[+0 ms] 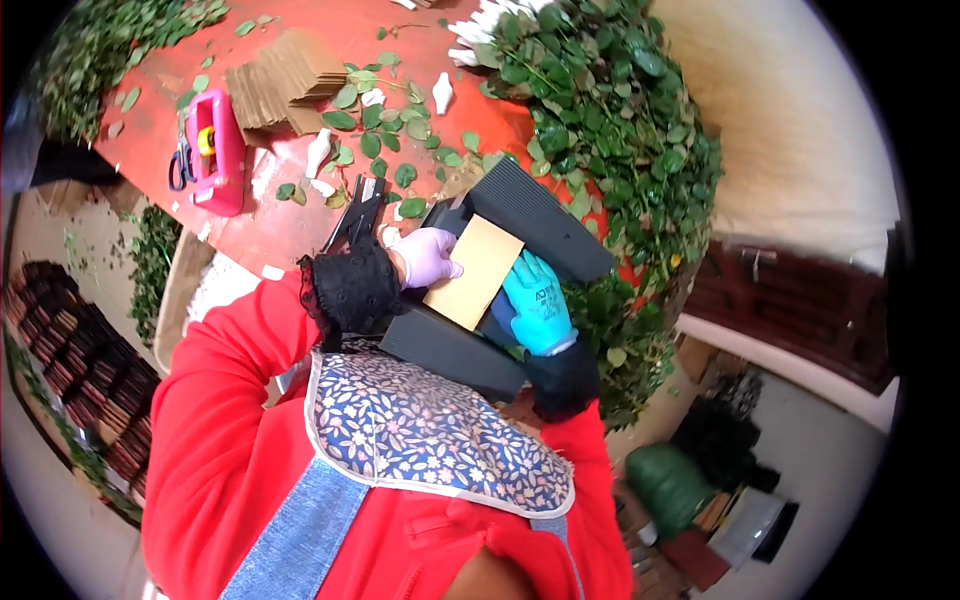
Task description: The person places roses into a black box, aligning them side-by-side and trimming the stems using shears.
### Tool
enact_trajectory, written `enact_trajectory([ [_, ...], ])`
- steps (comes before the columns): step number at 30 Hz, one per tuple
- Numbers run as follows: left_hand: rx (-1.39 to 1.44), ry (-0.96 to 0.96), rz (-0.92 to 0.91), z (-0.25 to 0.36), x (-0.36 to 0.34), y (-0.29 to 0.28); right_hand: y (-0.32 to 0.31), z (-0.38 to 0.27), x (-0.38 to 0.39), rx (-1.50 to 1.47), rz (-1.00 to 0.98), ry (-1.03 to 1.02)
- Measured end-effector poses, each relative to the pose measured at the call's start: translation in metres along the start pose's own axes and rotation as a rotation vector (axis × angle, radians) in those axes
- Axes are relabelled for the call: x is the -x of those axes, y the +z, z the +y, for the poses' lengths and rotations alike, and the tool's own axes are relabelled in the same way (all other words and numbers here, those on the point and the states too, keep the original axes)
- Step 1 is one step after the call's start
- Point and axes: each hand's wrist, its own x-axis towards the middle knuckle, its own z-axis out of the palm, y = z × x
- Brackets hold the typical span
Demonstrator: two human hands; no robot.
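A tan cardboard sheet lies tilted over a black trough with ridged walls, close in front of my body. My left hand, in a lilac glove, pinches the sheet at its left edge. On the other side my right hand, in a teal glove, reaches into the trough with its fingers stretched out along the sheet's right edge. Part of the right palm and the trough's floor are hidden. Just beyond my left wrist lies a black stapler on the red table.
Cut leafy stems are heaped along the right side, with more foliage at the far left. A cardboard stack, a pink tape dispenser and scissors stand left. Loose leaves and white pieces are scattered about.
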Motion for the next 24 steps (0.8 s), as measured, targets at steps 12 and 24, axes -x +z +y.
enact_trajectory([
  [12,-0.557,0.02,0.086,0.031,0.025,-0.03,0.012,-0.043,-0.024,0.106,-0.075,0.081],
  [24,-0.243,0.222,0.331,-0.007,0.042,-0.037,0.012,-0.042,-0.024,0.072,-0.103,0.065],
])
